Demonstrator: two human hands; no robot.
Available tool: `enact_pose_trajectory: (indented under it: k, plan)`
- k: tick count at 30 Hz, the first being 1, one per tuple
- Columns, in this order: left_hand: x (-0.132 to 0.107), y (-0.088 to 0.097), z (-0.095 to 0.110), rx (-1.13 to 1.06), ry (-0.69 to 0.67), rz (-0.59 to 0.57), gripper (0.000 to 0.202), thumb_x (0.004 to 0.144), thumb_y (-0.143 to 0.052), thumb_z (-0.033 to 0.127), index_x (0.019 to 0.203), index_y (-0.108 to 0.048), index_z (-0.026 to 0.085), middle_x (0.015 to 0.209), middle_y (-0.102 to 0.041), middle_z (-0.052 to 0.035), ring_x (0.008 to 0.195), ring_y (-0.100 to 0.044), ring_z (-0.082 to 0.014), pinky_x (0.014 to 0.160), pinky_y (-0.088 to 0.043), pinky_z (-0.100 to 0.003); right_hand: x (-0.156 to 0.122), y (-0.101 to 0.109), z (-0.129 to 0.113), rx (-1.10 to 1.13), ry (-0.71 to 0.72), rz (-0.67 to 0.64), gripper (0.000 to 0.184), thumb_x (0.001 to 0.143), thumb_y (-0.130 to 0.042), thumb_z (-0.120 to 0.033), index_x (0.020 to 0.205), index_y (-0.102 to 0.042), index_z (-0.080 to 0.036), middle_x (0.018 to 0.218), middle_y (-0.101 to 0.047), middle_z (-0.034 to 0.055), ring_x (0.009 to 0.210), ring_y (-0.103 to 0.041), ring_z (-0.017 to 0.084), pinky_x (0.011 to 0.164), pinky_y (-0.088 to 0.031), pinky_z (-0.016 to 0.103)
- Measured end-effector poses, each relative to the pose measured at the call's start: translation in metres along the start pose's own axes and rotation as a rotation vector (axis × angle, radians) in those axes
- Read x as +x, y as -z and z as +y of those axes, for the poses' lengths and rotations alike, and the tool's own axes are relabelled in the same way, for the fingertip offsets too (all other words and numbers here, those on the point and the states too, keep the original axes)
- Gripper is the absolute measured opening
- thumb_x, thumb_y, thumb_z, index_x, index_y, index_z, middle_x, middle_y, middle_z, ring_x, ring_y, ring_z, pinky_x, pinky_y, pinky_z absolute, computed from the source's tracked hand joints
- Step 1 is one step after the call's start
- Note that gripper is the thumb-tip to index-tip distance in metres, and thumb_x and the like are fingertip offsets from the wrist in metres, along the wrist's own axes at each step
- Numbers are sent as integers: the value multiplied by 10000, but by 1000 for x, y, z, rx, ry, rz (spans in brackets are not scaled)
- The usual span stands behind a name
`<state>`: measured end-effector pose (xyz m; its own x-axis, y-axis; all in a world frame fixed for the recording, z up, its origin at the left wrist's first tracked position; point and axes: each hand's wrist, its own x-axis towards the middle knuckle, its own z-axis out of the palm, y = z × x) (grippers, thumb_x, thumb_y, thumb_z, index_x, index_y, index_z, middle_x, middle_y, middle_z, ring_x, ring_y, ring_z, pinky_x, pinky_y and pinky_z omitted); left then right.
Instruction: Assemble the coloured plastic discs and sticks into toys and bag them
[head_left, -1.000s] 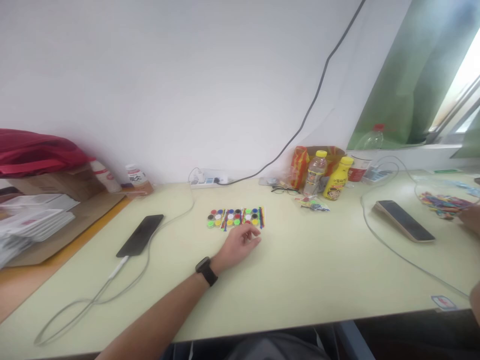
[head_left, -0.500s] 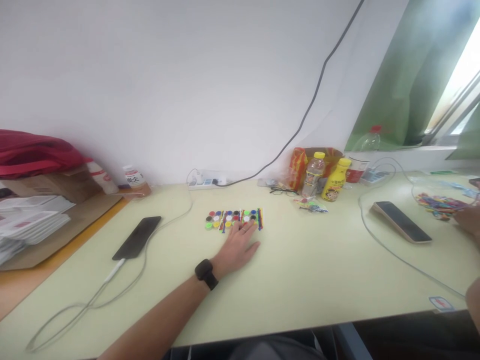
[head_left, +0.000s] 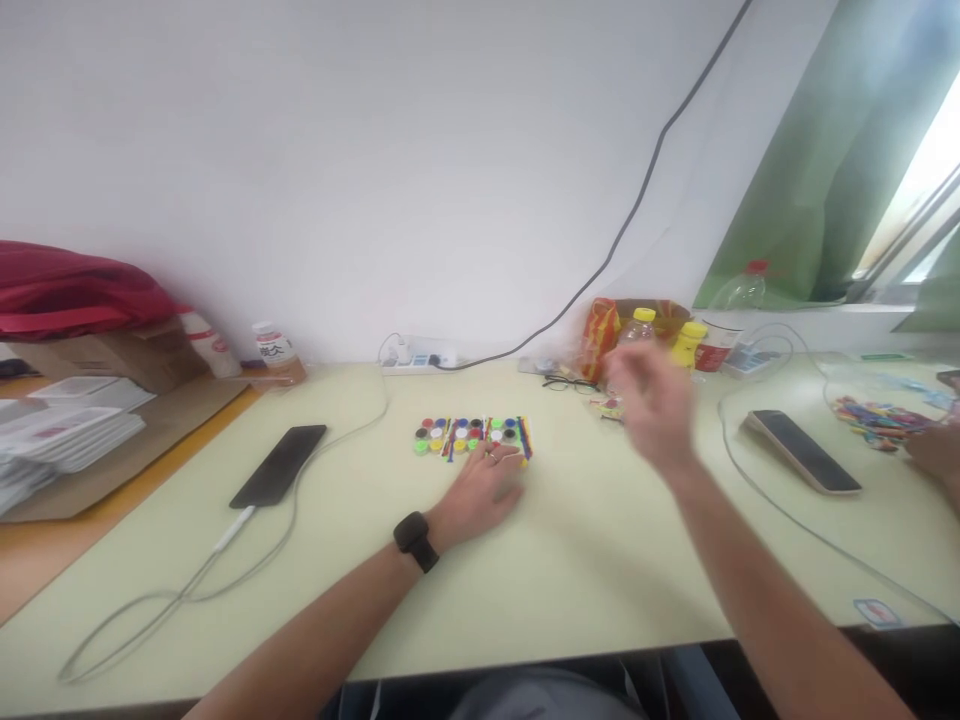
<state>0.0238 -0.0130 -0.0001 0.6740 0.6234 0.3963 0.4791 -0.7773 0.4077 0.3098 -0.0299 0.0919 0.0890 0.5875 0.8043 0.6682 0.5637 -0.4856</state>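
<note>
Small round coloured discs [head_left: 461, 433] lie in close rows on the pale green table, with thin coloured sticks [head_left: 527, 432] between them and at the right end. My left hand [head_left: 484, 487], a black watch on its wrist, rests at the near right part of these rows. Its fingers are apart and bent over the front pieces, hiding some of them. My right hand [head_left: 652, 400] is raised above the table in front of the bottles, smeared by motion. Whether it holds anything does not show. Behind it lies a small packet [head_left: 606, 408], partly hidden.
A phone [head_left: 279, 466] on a cable lies left, near stacked white trays [head_left: 82, 440]. Bottles [head_left: 686, 345], glasses [head_left: 568, 384] and a power strip [head_left: 420, 358] stand along the wall. At right are a tilted device [head_left: 804, 452], a colourful pile [head_left: 877, 420] and another person's hand [head_left: 937, 450].
My right hand has come into view, raised in front of the bottles. The fingers of my left hand have bent a little and shifted slightly to the right.
</note>
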Motion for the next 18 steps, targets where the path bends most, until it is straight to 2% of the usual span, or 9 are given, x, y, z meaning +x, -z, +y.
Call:
enact_pose_trajectory:
  k: [3,6,10,16,18]
  plan:
    - [0,1,1,6,3,-13,380,967,-616,267,1347,-618,239,1382,-634,-95,1279,-525,-320,1148,-391,-550,-32,-59,21,-14,-122,-223,219,1035,-523,-318,1122,-672,-183,981,-706,75,895,-646,206,821,-536,360]
    - [1,3,3,-31,4,-21,348,969,-608,250,1316,-633,244,1325,-672,-81,1230,-558,-307,1144,-390,-548,-61,-89,51,-77,-185,-388,282,1006,-505,-309,1221,-657,-211,1110,-697,95,1052,-624,252,917,-516,403]
    - [1,5,5,-126,-10,-24,276,979,-591,240,1241,-674,264,1227,-719,-60,1145,-604,-283,1125,-406,-531,-76,-95,74,-130,-147,-475,356,1014,-471,-303,1324,-630,-229,1221,-667,99,1136,-590,269,1002,-482,439]
    - [2,8,7,-207,29,24,253,978,-605,271,1217,-689,269,1201,-717,-72,1163,-587,-291,1097,-428,-516,-74,-100,68,-173,-70,-573,355,1040,-461,-289,1336,-653,-261,1173,-658,94,1098,-598,262,988,-479,430]
    - [4,13,10,-238,54,41,186,971,-613,291,1132,-701,258,1134,-721,-79,1124,-602,-281,1069,-447,-488,-71,-103,65,-181,-59,-594,344,1037,-463,-261,1310,-672,-265,1163,-659,92,1088,-599,256,978,-477,422]
